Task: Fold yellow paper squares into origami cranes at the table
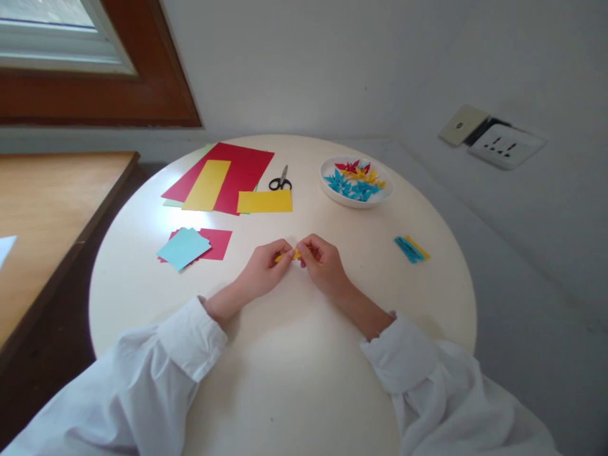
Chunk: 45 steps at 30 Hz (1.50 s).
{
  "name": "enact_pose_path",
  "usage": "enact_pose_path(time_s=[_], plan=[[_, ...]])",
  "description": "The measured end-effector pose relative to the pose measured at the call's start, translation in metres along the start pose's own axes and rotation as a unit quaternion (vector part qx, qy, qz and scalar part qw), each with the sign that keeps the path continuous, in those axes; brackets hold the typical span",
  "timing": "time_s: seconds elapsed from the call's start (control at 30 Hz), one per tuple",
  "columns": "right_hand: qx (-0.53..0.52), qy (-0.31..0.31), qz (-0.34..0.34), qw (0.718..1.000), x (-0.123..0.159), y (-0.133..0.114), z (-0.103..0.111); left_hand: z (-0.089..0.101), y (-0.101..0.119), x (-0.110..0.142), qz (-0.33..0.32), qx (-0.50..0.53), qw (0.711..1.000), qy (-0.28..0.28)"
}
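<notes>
White sleeves nearest | left hand, right hand: fingers pinching small yellow paper between them over worktop, seemingly part-folded | dish: folded shapes, apparently finished | narrow pieces look half-made; squares flat, unfolded

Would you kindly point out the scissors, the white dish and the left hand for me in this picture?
Scissors (284,173): head view, on the blades.
White dish (350,202): head view, on the near outer wall.
Left hand (264,271): head view, on the back of the hand.
</notes>
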State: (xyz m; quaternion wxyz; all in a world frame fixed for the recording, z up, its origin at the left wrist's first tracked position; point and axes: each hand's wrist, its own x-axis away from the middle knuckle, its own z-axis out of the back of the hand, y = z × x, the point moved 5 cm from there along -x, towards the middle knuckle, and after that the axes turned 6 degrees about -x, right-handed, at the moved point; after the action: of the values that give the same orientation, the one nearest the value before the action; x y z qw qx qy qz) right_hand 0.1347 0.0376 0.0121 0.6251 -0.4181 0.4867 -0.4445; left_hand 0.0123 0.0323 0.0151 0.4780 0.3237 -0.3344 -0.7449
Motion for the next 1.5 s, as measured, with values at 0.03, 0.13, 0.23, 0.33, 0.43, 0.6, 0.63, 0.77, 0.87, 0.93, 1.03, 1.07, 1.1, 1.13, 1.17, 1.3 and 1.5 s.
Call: enact_pose_path(time_s=[0.03, 0.13, 0.23, 0.33, 0.43, 0.6, 0.63, 0.77, 0.87, 0.93, 1.03, 1.07, 1.1, 1.13, 1.17, 1.3, 1.5], plan=[[0.01, 0.001, 0.002, 1.0, 0.0, -0.001, 0.0, 0.0, 0.001, 0.0, -0.005, -0.006, 1.0, 0.0], [0.034, 0.007, 0.016, 0.999, 0.0, -0.004, 0.001, 0.0, 0.002, 0.0, -0.021, -0.026, 0.999, 0.004], [0.041, 0.011, 0.025, 0.999, 0.001, -0.007, 0.001, 0.0, 0.003, 0.001, -0.035, -0.035, 0.999, 0.006], [0.016, 0.013, 0.01, 1.0, 0.001, -0.006, 0.001, 0.0, 0.004, 0.001, -0.037, -0.024, 0.999, 0.007], [-0.047, 0.017, -0.012, 0.999, -0.001, -0.004, 0.001, 0.001, 0.002, 0.001, -0.017, 0.009, 1.0, 0.015], [-0.148, 0.032, -0.019, 0.988, -0.003, -0.003, 0.001, 0.007, -0.006, -0.003, 0.053, 0.13, 0.988, 0.068], [-0.15, 0.033, -0.017, 0.988, -0.003, -0.003, 0.001, 0.008, -0.009, -0.003, 0.064, 0.162, 0.981, 0.081], [-0.129, 0.021, 0.002, 0.991, 0.0, -0.003, -0.002, 0.009, -0.014, -0.004, 0.08, 0.238, 0.963, 0.101], [-0.115, 0.007, 0.009, 0.993, 0.002, -0.003, -0.004, 0.006, -0.014, -0.003, 0.078, 0.235, 0.966, 0.078], [-0.108, 0.008, 0.01, 0.994, 0.002, -0.003, -0.005, 0.005, -0.012, -0.003, 0.069, 0.221, 0.971, 0.061], [-0.1, 0.02, 0.012, 0.995, 0.002, -0.003, -0.003, 0.008, -0.007, -0.002, 0.051, 0.177, 0.981, 0.064], [-0.098, 0.024, 0.012, 0.995, 0.001, -0.003, -0.002, 0.009, -0.006, -0.002, 0.046, 0.158, 0.984, 0.068], [-0.097, 0.027, 0.012, 0.995, 0.001, -0.002, -0.002, 0.01, -0.005, -0.002, 0.043, 0.142, 0.986, 0.07], [-0.097, 0.028, 0.011, 0.995, 0.001, -0.002, -0.002, 0.01, -0.005, -0.003, 0.042, 0.128, 0.988, 0.072], [-0.098, 0.029, 0.009, 0.995, 0.0, -0.002, -0.002, 0.01, -0.005, -0.003, 0.042, 0.117, 0.99, 0.072], [-0.113, 0.033, 0.005, 0.993, -0.001, 0.0, -0.002, 0.009, -0.007, -0.004, 0.045, 0.106, 0.991, 0.064], [-0.136, 0.043, -0.008, 0.99, -0.001, 0.001, -0.002, 0.004, -0.01, -0.003, 0.057, 0.146, 0.987, 0.047]])
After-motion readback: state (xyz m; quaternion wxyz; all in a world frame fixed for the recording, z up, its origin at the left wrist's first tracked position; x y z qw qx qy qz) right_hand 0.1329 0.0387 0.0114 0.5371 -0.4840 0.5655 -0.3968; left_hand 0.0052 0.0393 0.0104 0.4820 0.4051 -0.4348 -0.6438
